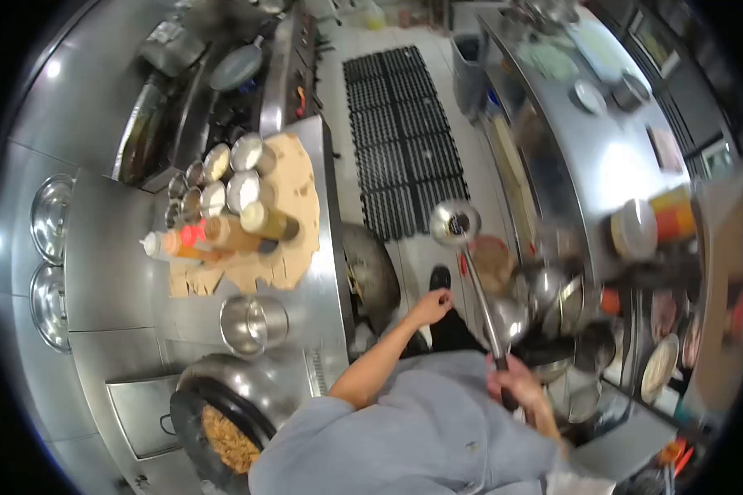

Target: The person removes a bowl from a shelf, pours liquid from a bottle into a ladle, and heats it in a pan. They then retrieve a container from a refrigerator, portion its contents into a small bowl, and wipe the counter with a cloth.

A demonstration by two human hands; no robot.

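My right hand [516, 381] is wrapped round the dark grip of a long-handled metal ladle [482, 309]. The ladle points away from me over the floor, and its round bowl [454, 223] has something dark in it. My left hand [432, 307] hangs in front of my body above a dark shoe, its fingers curled closed, with nothing seen sticking out of them. To my left, a black wok [191, 422] on the steel range holds browned food pieces [229, 439], partly hidden by my sleeve. Near it stands a steel pot [253, 324].
Squeeze bottles [271, 221] and several steel tubs [250, 190] stand on cardboard [297, 177] on the left counter. A black mat [404, 140] lies along the aisle. At right are a steel counter [570, 124], a large jar [634, 229] and stacked pans [594, 346].
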